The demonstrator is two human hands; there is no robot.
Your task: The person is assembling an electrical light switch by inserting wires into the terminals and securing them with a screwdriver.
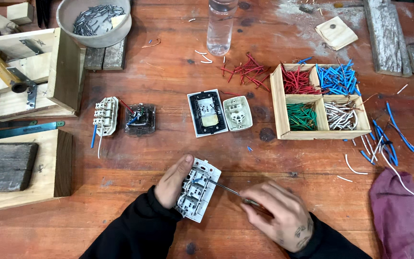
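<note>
1. Left hand lay palm-side inward, thumb extended upward, fingers curled under in a closed grip.
2. Right hand was knuckles-up, fingers pinched shut toward the left.
3. Both forearms, in black sleeves, entered from the lower edge and angled inward.
4. Hands sat near each other, not touching.

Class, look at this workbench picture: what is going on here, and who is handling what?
A person in black sleeves works at a wooden table. The left hand steadies a white socket module, back side up. The right hand holds a screwdriver with its tip at the module. Further back lie a socket frame, a white cover and a divided wooden box of red, blue, green and white wire pieces.
</note>
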